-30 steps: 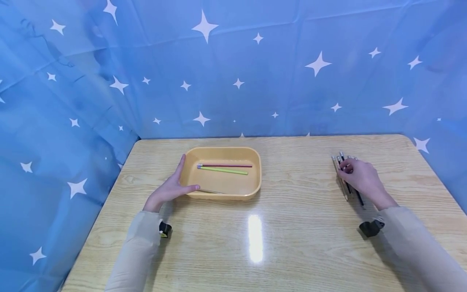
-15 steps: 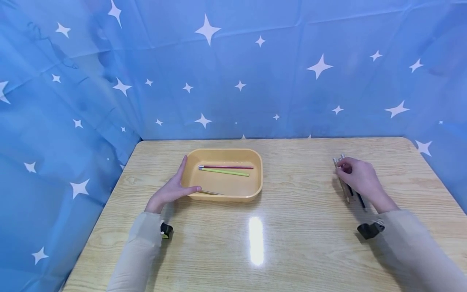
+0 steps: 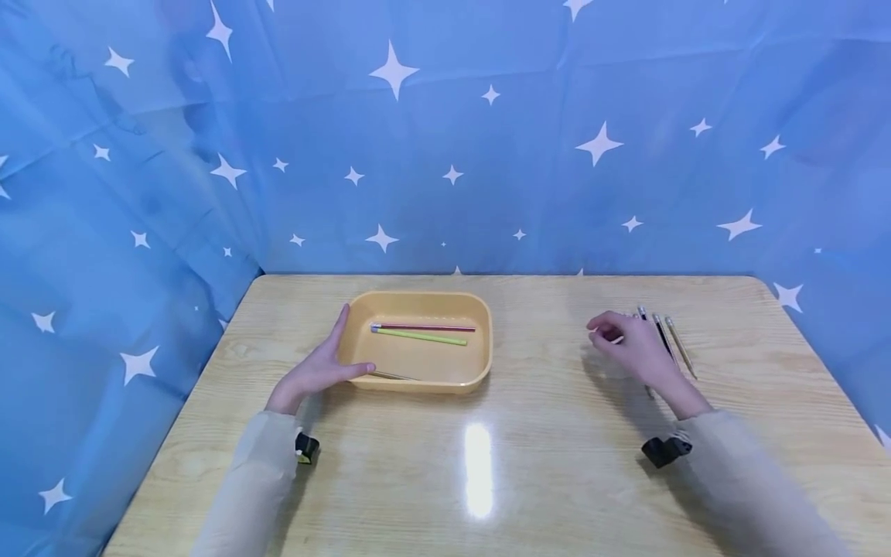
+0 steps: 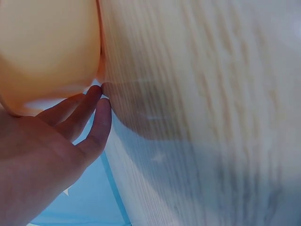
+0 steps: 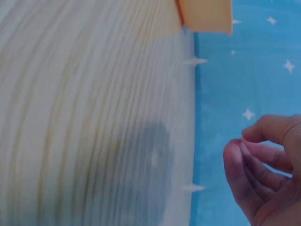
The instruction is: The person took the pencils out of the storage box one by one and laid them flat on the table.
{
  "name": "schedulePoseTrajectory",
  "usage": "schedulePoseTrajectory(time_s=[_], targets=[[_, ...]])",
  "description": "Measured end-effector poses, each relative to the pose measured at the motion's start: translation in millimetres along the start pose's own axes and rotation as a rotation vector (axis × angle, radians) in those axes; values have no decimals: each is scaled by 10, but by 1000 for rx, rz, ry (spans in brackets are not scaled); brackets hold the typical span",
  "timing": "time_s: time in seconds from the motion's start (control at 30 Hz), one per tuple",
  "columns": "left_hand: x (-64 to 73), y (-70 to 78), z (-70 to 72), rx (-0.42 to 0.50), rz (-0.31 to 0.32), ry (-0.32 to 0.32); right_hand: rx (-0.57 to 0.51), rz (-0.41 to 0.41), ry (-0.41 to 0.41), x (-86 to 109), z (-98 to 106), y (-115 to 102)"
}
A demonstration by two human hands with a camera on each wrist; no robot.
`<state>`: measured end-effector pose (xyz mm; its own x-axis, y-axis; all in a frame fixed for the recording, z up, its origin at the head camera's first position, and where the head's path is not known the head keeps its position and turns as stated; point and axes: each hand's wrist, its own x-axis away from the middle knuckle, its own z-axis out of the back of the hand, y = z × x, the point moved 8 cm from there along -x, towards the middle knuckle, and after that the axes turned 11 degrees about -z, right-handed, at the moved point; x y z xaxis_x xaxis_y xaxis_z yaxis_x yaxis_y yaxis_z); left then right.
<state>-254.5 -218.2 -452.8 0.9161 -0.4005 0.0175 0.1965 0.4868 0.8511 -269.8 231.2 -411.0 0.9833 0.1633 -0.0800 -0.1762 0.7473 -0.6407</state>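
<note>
My left hand (image 3: 313, 374) holds the left end of a yellow-orange plastic tray (image 3: 445, 365), thumb over the front rim; in the left wrist view its fingers (image 4: 96, 125) lie along the outer wall. Inside are a dark red pencil (image 3: 438, 328), a lime green pencil (image 3: 421, 337) and a thin brownish pencil (image 3: 395, 377) along the front wall. At the right, my right hand (image 3: 636, 352) is raised, thumb and fingertips together, with nothing visible between them in the right wrist view. Beneath and beside it lie several pencils, among them a gold one (image 3: 683, 352) and a black one (image 3: 663, 331).
The light wood table (image 3: 543, 464) ends at the back against a blue curtain (image 3: 529, 147) with white stars. Another side of the curtain stands along the left. A black wrist camera (image 3: 667, 450) sits at my right cuff.
My right hand has moved left off the pencils, uncovering those on the right, which lie where they were. The left hand and tray stay put; the head view has shifted slightly.
</note>
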Motion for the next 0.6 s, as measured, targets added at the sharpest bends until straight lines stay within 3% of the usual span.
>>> schedulePoseTrajectory(time_s=[0.3,0.6], targets=[[11,2,-31,0,34,-19,-71,36,-39,-13,-219,-176],[21,14,10,-30,20,-27,-129,47,-104,-100,-353,-395]])
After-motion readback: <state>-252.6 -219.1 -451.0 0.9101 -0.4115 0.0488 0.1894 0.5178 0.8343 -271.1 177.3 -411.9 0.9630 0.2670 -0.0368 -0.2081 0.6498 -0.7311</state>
